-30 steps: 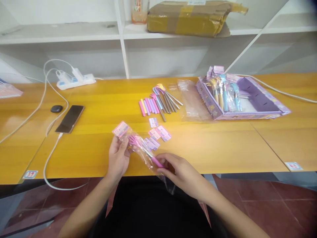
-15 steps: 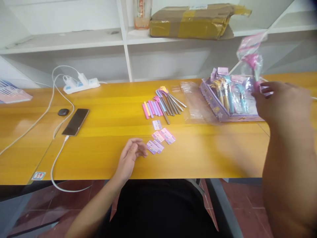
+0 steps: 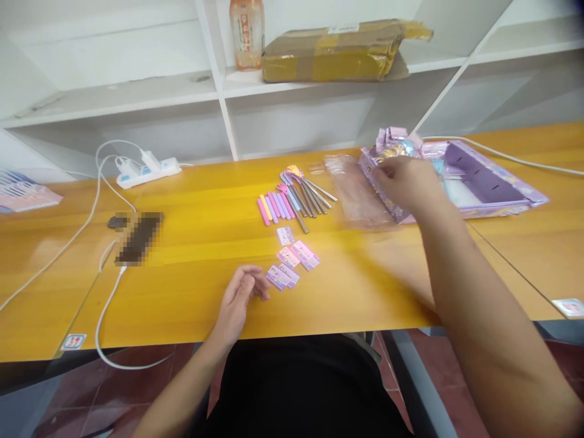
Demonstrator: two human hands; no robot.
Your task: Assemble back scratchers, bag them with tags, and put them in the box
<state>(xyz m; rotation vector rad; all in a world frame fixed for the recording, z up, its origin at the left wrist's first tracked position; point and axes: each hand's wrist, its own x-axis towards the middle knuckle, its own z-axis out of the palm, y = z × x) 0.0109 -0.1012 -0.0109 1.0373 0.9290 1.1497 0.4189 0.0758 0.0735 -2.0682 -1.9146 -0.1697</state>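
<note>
My left hand (image 3: 240,301) hovers or rests near the front of the table, its fingers loosely bent and apart, holding nothing. Just right of it lie several small pink and purple printed cards (image 3: 305,254). My right hand (image 3: 408,182) reaches over the left side of a purple display box (image 3: 493,210); its fingers curl downward and are mostly hidden. Bagged back scratchers (image 3: 401,148) in the box are partly covered by that hand. Loose back scratchers (image 3: 310,194) with hand-shaped heads and metal rods lie mid-table, beside several coloured handle sleeves (image 3: 276,207).
Clear plastic bags (image 3: 353,191) lie against the box's left side. At left are a pixelated phone (image 3: 140,238), white cables and a power strip (image 3: 150,172). On the shelf behind stand a bottle (image 3: 247,36) and a taped carton (image 3: 333,56).
My right hand carried the bagged pink back scratcher from in front of me to the box, then swung left; the scratcher is no longer visible in it. My left hand let go of the bag.
</note>
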